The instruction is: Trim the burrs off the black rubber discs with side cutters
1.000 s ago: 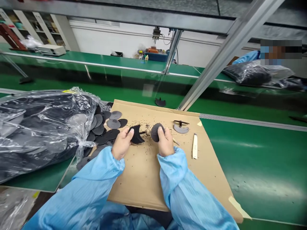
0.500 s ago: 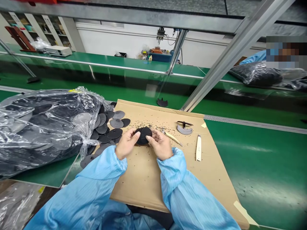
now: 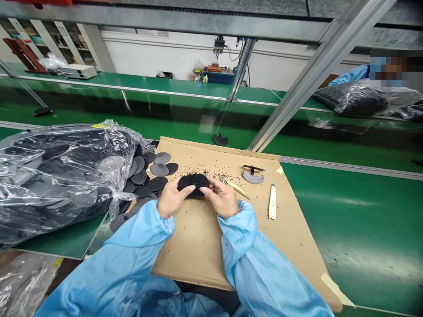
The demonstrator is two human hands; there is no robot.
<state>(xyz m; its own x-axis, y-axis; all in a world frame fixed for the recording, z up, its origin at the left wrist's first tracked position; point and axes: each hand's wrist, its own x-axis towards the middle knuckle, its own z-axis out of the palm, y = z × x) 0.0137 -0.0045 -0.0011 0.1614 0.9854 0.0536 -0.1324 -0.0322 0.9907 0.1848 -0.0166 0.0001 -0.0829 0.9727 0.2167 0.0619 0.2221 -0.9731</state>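
Over the cardboard sheet [image 3: 194,246], the left hand [image 3: 172,198] was closed on a black part [image 3: 185,182], while the right hand [image 3: 223,199] gripped a black disc [image 3: 200,182] overlapping it. A cream-handled tool [image 3: 239,189] lay on the sheet's right half; loose discs [image 3: 156,183] were heaped along its left edge.

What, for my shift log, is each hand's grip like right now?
Left hand: closed, holding a black piece, partly hidden.
Right hand: closed, holding a round black disc that overlaps that piece in view.
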